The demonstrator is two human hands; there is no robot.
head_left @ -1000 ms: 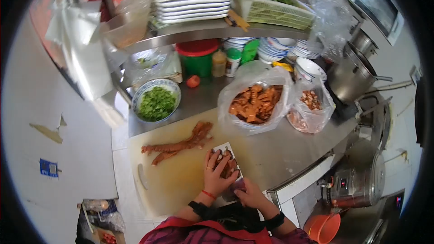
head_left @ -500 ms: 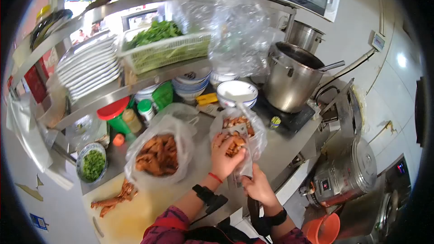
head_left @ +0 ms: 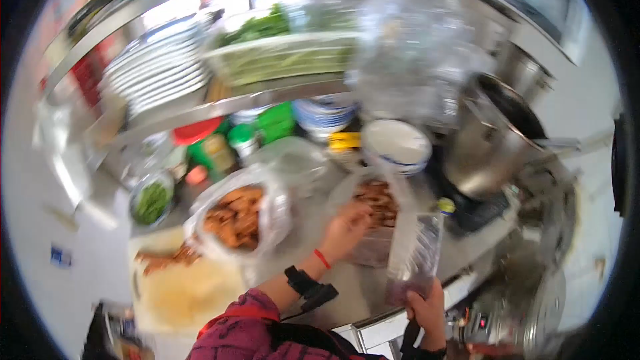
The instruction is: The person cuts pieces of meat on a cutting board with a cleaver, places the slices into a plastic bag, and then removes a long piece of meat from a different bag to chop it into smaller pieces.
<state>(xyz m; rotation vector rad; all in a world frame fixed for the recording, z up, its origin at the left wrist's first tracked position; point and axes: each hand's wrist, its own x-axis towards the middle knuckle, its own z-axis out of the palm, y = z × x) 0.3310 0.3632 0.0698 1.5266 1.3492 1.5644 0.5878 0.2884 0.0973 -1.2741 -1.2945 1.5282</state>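
Note:
My right hand (head_left: 427, 308) is closed on a cleaver (head_left: 419, 243), its broad shiny blade pointing away from me. No meat can be made out on the blade. My left hand (head_left: 348, 228) reaches to the near left side of a clear plastic bag holding chopped brown meat (head_left: 377, 204); motion blurs its fingers. To the left stands another plastic bag (head_left: 275, 217) with larger brown meat pieces (head_left: 233, 217) inside. More brown meat (head_left: 167, 258) lies at the upper edge of a pale cutting board (head_left: 193, 293).
A bowl of chopped greens (head_left: 152, 203) sits at the left. Behind the bags are a white bowl (head_left: 398, 145) and a green-capped container (head_left: 242, 139). A tall steel pot (head_left: 490, 140) stands at the right. Overhead, a shelf holds stacked white plates (head_left: 160, 67) and a basket of leafy greens (head_left: 283, 63).
The cleaver has swung right, away from the bag, and the chopped meat has left its blade. My left hand has come off the blade beside the bag. The view has shifted.

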